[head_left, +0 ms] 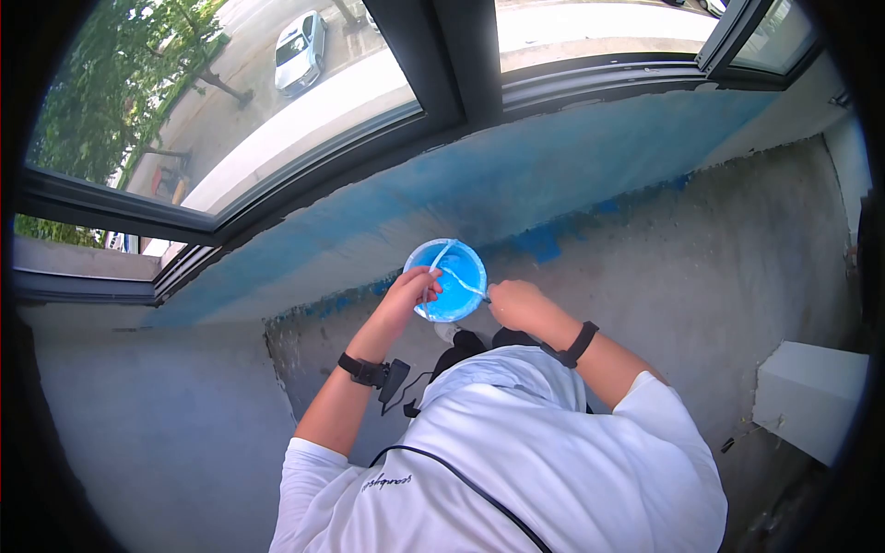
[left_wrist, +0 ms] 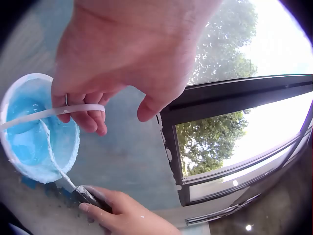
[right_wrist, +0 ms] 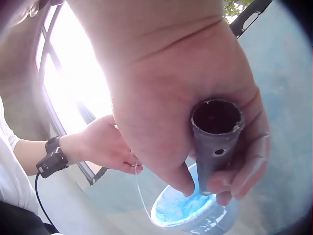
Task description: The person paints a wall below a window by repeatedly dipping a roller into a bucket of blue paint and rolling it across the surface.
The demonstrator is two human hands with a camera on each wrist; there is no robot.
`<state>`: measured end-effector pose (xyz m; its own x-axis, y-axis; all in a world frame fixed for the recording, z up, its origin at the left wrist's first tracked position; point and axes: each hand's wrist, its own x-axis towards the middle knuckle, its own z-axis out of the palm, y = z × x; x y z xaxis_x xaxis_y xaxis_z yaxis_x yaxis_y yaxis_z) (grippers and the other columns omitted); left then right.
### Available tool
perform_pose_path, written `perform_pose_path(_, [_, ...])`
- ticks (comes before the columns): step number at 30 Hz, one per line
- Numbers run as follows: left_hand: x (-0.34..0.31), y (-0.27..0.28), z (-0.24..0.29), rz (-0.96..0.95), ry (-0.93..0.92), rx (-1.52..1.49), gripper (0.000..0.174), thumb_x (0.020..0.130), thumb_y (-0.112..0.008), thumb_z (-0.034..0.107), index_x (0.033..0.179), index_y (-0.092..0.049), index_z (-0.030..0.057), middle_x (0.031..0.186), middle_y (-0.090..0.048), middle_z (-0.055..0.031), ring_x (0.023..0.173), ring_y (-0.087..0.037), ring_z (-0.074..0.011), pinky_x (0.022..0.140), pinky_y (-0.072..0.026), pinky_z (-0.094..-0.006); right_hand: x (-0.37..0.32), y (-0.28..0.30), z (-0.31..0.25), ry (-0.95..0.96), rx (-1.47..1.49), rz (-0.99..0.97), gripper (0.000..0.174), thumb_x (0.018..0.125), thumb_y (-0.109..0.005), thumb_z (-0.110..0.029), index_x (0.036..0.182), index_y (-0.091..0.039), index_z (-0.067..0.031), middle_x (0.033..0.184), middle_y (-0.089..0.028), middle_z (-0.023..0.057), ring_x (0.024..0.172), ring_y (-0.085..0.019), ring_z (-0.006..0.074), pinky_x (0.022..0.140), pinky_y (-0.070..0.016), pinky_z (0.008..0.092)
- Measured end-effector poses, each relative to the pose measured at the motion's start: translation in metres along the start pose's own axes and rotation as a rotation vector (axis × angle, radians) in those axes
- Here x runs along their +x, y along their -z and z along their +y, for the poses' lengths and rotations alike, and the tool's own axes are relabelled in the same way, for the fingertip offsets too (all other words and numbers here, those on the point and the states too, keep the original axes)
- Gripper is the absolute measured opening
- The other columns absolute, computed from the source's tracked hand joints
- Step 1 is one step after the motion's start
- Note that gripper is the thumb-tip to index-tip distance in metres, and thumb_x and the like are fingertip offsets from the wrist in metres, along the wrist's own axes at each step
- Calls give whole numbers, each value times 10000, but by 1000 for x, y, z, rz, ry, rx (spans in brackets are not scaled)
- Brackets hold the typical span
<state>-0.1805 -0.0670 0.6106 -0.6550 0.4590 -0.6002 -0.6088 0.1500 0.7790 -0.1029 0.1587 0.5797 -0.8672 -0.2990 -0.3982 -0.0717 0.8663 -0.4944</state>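
Note:
A white bucket (head_left: 415, 257) of bright blue paint (head_left: 458, 293) is in front of the person, its rim smeared with paint. Fingers of the left hand (head_left: 398, 300) hook round the bucket's thin white handle (left_wrist: 34, 116), thumb held apart. The right hand (head_left: 521, 306) grips the dark, hollow tube handle (right_wrist: 215, 152) of a painting tool, most likely a roller. From it a bent, paint-caked rod (left_wrist: 52, 152) runs down into the bucket. The tool's far end is lost in the blue paint.
Behind the bucket a low wall (head_left: 516, 175), partly painted blue, rises to dark-framed windows (head_left: 452, 55). Blue patches mark the concrete floor (head_left: 645, 276) along the wall's foot. A white box (head_left: 811, 392) stands at right. A cable (head_left: 415, 387) hangs near the left wrist.

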Motion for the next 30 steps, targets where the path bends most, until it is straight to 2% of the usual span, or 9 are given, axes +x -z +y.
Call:
perform_pose_path(2, [-5, -7, 4, 2, -6, 1, 291, 923, -545, 289, 1057, -606, 38, 851, -590, -1, 772, -524, -82, 764, -412, -236, 3, -3, 4, -27, -25, -10, 180, 788, -567, -101, 866, -701, -11, 882, -691, 194, 854, -681, 353, 714, -554, 443])
perform_pose_path(9, [-10, -21, -1, 35, -40, -25, 325, 936, -495, 283, 1106, -590, 22, 844, -588, 5, 772, -526, -81, 777, -407, -233, 6, -6, 25, 8, -45, 45, 152, 771, -570, -79, 832, -700, -27, 863, -690, 193, 840, -685, 343, 704, -554, 432])
perform_pose_path(12, [-12, -19, -2, 34, -61, -31, 341, 944, -469, 280, 1129, -577, 16, 843, -589, 8, 778, -527, -79, 777, -408, -233, -5, 0, 35, 120, -78, 112, 134, 804, -583, -110, 877, -649, -19, 801, -677, 172, 792, -678, 338, 671, -544, 433])
perform_pose_path(14, [-13, -15, -4, 22, -66, -47, 353, 945, -458, 271, 1154, -557, 5, 866, -593, -2, 789, -538, -85, 791, -421, -243, -15, 0, 50, 210, -33, 195, 189, 840, -592, -170, 976, -576, -40, 806, -656, 144, 760, -663, 335, 647, -528, 439])
perform_pose_path(17, [-15, -19, 0, 4, -94, -60, 367, 951, -446, 270, 1177, -539, -5, 884, -599, -11, 796, -549, -90, 803, -436, -254, -34, 2, 73, 239, -14, 247, 260, 856, -601, -207, 1068, -528, -76, 872, -645, 124, 775, -653, 334, 654, -520, 441])
perform_pose_path(24, [-16, -24, 1, 6, -109, -76, 358, 965, -439, 281, 1161, -548, 2, 869, -598, -9, 789, -551, -92, 797, -438, -258, -60, -11, 103, 183, 31, 294, 304, 856, -619, -251, 1113, -533, -116, 928, -641, 123, 825, -643, 337, 693, -516, 428])
perform_pose_path(27, [-18, -27, 3, 37, -99, -79, 349, 962, -437, 278, 1145, -554, 5, 863, -596, -8, 787, -551, -96, 795, -437, -258, -67, -18, 103, 199, 160, 345, 317, 852, -623, -268, 1119, -554, -112, 950, -653, 135, 836, -637, 352, 694, -509, 435])
perform_pose_path(29, [-17, -29, 3, 44, -97, -74, 345, 961, -433, 278, 1135, -557, 7, 858, -596, -7, 782, -551, -98, 794, -438, -257, -71, -17, 96, 189, 368, 314, 264, 849, -630, -248, 1053, -599, -83, 911, -672, 146, 820, -632, 373, 674, -498, 445])
perform_pose_path(30, [-17, -30, 3, 50, -95, -74, 342, 960, -429, 278, 1125, -560, 9, 852, -596, -5, 777, -551, -101, 793, -438, -257, -72, -18, 95, 188, 371, 317, 264, 849, -630, -248, 1053, -599, -83, 911, -672, 146, 820, -632, 373, 674, -498, 445])
